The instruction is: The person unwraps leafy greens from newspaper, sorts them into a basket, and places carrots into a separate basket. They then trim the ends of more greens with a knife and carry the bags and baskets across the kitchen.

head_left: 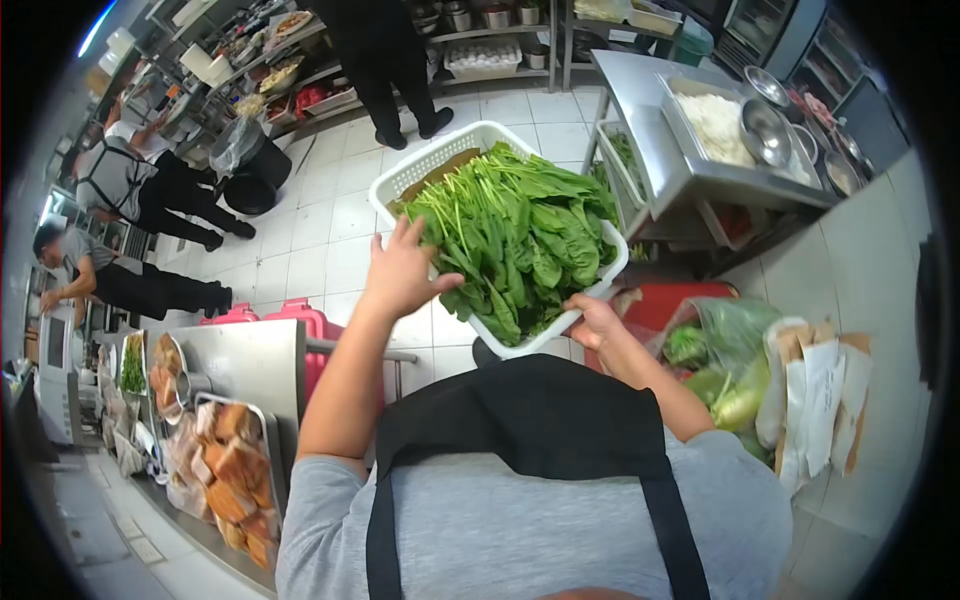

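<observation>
Head view: a white basket (400,178) heaped with leafy greens (520,225) sits in front of the wearer, the centre of this clock. The right hand (597,325) grasps its rim at 5 o'clock, thumb on top. The left hand (400,275) is at 8, fingers spread and gripping nothing; whether it touches the greens I cannot tell.

At 2 o'clock, near the basket, a metal table (635,90) blocks that side, bearing a pan of white food (708,122) and a metal bowl (768,132). At 4, a plastic bag of vegetables (735,330) and a torn carton (815,400) crowd the floor. At 8, pink crates (320,327) and a steel counter (245,350) with orange-brown chunks (235,480) hem in the left. A person in black (372,60) stands at 11; a black bin (250,192) and more people (170,195) are toward 9 and 10.
</observation>
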Motion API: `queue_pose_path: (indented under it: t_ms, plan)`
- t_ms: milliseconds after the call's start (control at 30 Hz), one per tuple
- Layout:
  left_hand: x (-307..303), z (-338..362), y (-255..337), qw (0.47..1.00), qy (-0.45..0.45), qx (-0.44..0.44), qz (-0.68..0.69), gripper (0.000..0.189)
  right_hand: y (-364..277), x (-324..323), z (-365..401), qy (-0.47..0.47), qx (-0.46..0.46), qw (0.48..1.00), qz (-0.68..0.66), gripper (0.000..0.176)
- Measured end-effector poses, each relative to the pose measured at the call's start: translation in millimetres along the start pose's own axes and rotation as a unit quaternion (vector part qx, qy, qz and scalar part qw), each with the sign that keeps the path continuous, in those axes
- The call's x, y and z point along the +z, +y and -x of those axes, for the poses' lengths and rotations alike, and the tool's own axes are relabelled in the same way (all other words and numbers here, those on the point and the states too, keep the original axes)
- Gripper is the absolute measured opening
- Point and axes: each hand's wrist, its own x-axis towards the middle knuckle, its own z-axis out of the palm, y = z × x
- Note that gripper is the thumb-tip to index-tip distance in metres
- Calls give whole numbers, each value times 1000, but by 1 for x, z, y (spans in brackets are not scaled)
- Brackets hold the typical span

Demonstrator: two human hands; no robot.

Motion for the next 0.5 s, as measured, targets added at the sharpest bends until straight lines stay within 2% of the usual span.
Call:
queue_pose_path:
  t_ms: [67, 133, 200, 267, 333, 367, 400, 433, 467, 500]
  plan:
    - [-40, -34, -43, 990, 100, 79, 65, 41, -15, 18, -38, -10, 23, 999, -21, 41]
    - [-50, -93, -106, 966, 170, 109, 159, 41, -36, 40, -69, -17, 33, 999, -5, 37]
    - [-45, -159, -167, 967, 159, 47, 194, 53, -57, 53, -86, -8, 30, 999, 13, 35]
    - [-31, -230, -217, 971, 95, -43, 215, 68, -89, 49, -114, -13, 35, 998, 47, 35]
    - [-4, -299, -262, 981, 1, -70, 179, 73, -123, 49, -145, -36, 32, 997, 57, 35]
    - [9, -340, -285, 984, -38, -81, 157, 76, -149, 74, -143, -20, 16, 997, 71, 36]
    - [28, -376, -307, 949, -144, -94, 266, 81, -168, 75, -153, -12, 15, 997, 80, 38]
    - [5, -383, -287, 882, -240, -155, 374, 79, -190, 67, -176, -21, 22, 996, 87, 39]
    - [8, -396, -284, 758, -306, -109, 565, 75, -211, 58, -201, -29, 33, 995, 95, 40]
    - [12, -423, -288, 681, -368, -177, 607, 69, -228, 55, -222, -32, 22, 993, 113, 39]
